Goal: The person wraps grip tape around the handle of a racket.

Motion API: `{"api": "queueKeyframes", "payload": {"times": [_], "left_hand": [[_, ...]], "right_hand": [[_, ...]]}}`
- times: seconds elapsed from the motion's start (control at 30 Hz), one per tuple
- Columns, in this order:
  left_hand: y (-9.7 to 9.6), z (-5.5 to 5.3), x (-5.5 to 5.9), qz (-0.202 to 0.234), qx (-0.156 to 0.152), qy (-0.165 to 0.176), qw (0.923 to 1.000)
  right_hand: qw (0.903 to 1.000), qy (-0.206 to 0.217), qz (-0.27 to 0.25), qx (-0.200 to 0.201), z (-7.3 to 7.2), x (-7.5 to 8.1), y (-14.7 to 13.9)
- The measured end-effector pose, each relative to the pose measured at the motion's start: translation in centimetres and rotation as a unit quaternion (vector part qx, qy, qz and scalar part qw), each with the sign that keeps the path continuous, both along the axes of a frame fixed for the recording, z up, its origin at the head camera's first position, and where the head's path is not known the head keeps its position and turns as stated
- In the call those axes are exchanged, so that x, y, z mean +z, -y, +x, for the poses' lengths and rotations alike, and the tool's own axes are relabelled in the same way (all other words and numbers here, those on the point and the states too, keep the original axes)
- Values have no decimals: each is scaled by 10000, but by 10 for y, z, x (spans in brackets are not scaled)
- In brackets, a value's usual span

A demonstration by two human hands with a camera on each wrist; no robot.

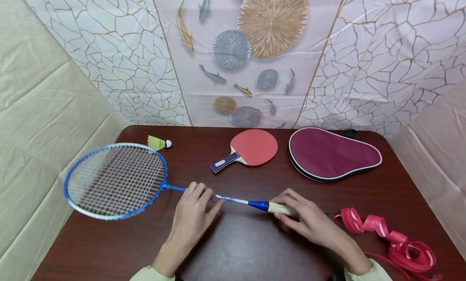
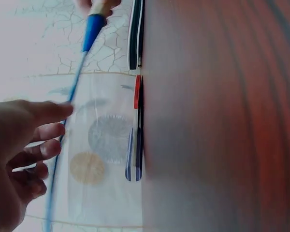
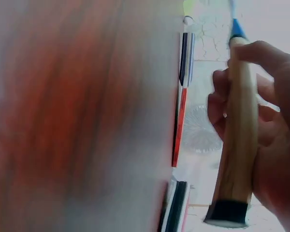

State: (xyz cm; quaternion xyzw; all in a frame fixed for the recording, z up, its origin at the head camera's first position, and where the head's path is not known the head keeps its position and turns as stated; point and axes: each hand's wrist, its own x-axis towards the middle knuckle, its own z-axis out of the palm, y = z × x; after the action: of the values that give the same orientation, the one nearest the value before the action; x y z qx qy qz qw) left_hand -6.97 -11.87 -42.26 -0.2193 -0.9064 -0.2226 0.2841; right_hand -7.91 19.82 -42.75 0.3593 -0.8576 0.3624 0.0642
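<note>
A blue and white badminton racket (image 1: 238, 200) is held level above the dark table, its strung head out to the left. My left hand (image 1: 193, 216) holds the thin shaft between thumb and fingers, partway along it. Around the pale handle (image 3: 240, 125), my right hand (image 1: 309, 220) has its thumb on one side and fingers on the other. The right wrist view shows the black cap (image 3: 227, 213) at the handle's end. In the left wrist view the shaft (image 2: 77, 79) stands well apart from the tabletop.
Behind the racket lie a yellow shuttlecock (image 1: 156, 143), a red table tennis bat (image 1: 255, 147) and a maroon bat case (image 1: 333, 153). A curled red ribbon (image 1: 411, 252) rests at the right front of the brown table (image 1: 251, 248). Patterned cloth (image 1: 233, 86) hangs along the back.
</note>
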Motion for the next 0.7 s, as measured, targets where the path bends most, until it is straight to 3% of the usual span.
{"api": "queueKeyframes", "payload": {"times": [0.07,0.1,0.13,0.17,0.2,0.23,0.27,0.33,0.37,0.4,0.43,0.5,0.7], "left_hand": [[-4,2,2,227,173,-95,9995],[-6,3,2,413,183,44,9990],[-8,3,1,748,35,386,9964],[-11,3,1,1180,-215,862,9890],[-13,3,-1,1756,-576,1474,9717],[-16,2,-2,2427,-966,2119,9417],[-18,1,-4,3111,-1324,2732,9006],[-22,-2,-8,4218,-1893,3702,8057],[-24,-3,-10,4543,-2091,3988,7686],[-26,-5,-12,4772,-2244,4177,7399],[-28,-6,-14,4862,-2366,4250,7260],[-32,-7,-17,4925,-2533,4280,7143],[-37,-7,-22,4967,-2755,4175,7092]], "right_hand": [[9997,81,-216,5,-1,4,1],[9995,110,-306,11,-1,6,1],[9992,153,-377,17,-2,8,2],[9989,176,-429,17,-2,10,3],[9988,173,-461,24,-2,12,3],[9986,188,-494,35,-2,14,4],[9985,188,-514,55,-3,16,4],[9983,227,-528,100,-3,19,5],[9982,240,-529,133,-3,20,5],[9981,256,-532,170,-2,20,5],[9979,265,-545,211,-2,21,6],[9977,266,-561,272,-1,21,6],[9975,304,-564,311,3,18,5]]}}
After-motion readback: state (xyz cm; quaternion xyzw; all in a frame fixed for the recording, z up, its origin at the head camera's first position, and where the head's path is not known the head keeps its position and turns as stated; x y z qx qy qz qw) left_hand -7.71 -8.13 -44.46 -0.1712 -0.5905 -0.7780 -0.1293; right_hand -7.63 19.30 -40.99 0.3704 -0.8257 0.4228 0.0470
